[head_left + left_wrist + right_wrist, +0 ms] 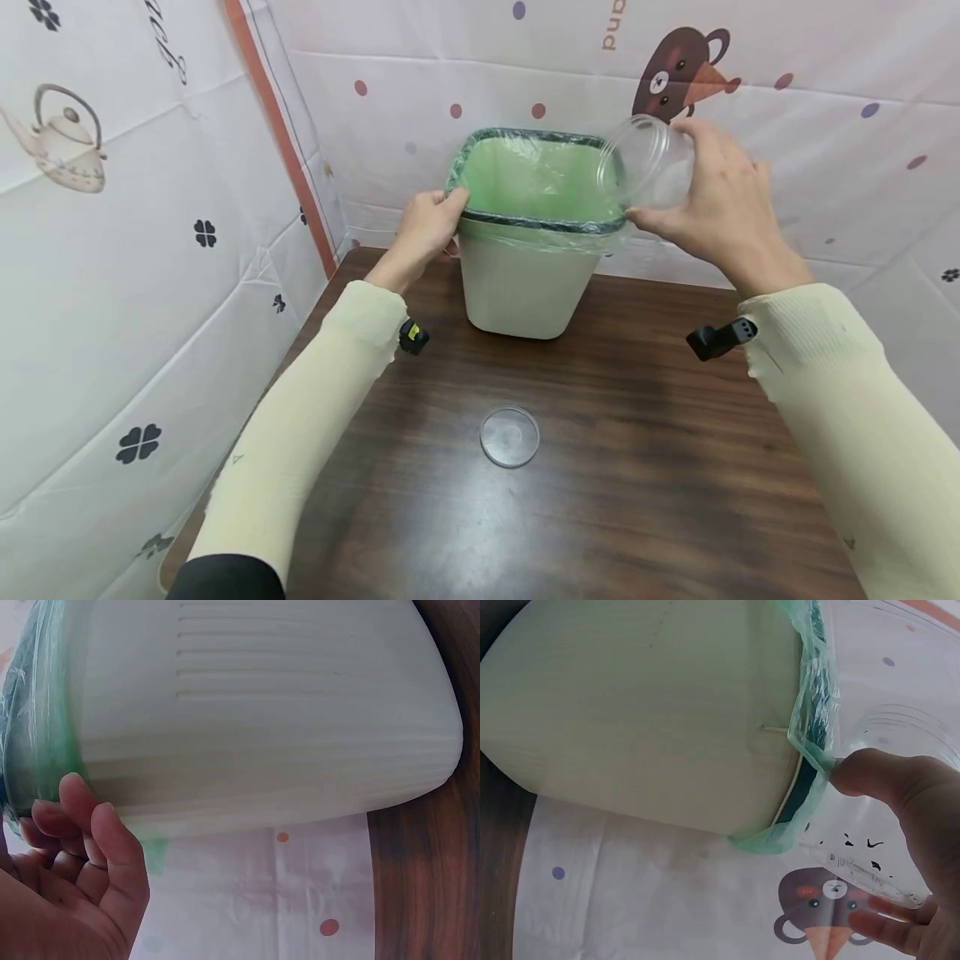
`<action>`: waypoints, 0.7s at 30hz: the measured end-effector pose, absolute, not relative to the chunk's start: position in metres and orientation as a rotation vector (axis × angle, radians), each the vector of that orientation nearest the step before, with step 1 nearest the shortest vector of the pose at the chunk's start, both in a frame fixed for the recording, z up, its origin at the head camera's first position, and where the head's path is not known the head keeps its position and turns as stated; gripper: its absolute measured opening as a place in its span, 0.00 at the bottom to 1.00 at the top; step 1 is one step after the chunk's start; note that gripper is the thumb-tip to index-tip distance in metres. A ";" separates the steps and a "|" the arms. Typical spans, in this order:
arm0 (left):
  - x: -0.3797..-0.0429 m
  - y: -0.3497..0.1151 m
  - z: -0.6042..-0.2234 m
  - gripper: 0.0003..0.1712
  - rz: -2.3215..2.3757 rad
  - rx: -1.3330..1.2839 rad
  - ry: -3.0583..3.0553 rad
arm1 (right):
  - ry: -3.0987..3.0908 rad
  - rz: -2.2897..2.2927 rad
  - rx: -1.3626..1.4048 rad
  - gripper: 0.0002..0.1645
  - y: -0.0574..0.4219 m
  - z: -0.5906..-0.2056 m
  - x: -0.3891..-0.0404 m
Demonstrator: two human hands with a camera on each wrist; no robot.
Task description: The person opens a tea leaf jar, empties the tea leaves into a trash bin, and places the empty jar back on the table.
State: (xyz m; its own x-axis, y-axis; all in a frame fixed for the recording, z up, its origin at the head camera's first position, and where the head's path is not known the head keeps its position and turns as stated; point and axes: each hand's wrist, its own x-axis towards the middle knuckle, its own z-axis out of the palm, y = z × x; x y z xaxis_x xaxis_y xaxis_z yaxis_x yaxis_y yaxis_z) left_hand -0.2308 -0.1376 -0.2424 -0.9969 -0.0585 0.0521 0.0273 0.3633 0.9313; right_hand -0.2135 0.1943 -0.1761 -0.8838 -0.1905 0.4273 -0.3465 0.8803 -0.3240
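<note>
A pale trash bin (525,287) stands on the table, lined with a green plastic bag (525,179) folded over its dark rim. My left hand (431,225) grips the rim at its left corner, thumb on top and fingers curled beneath. In my right hand (723,187) is a clear plastic jar (870,825), tilted with its round mouth toward the bin's right rim. Small dark bits show on the jar in the right wrist view. The right thumb lies close by the bag's folded edge. A clear round lid (510,437) lies on the table in front of the bin.
The dark wooden table (600,492) reaches back to a white printed cloth (420,83) hung behind the bin. More of this cloth hangs along the left side, with an orange strip (281,137) near the corner.
</note>
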 end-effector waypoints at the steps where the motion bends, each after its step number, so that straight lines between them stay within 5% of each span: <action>1: -0.231 -0.138 -0.243 0.23 -1.732 0.028 -2.528 | -2.662 0.576 0.387 0.62 0.195 -0.178 -0.213; 21: -0.230 -0.137 -0.244 0.23 -1.725 0.028 -2.529 | -2.626 0.823 0.277 0.63 0.217 -0.213 -0.187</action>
State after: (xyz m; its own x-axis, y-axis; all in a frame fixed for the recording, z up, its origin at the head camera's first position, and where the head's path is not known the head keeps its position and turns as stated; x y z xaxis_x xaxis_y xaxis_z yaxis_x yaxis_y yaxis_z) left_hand -0.2305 -0.1372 -0.2436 -0.9966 -0.0604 0.0561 0.0302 0.3659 0.9301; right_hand -0.1867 0.2167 -0.2135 -0.9110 -0.0742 0.4057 -0.2925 0.8097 -0.5088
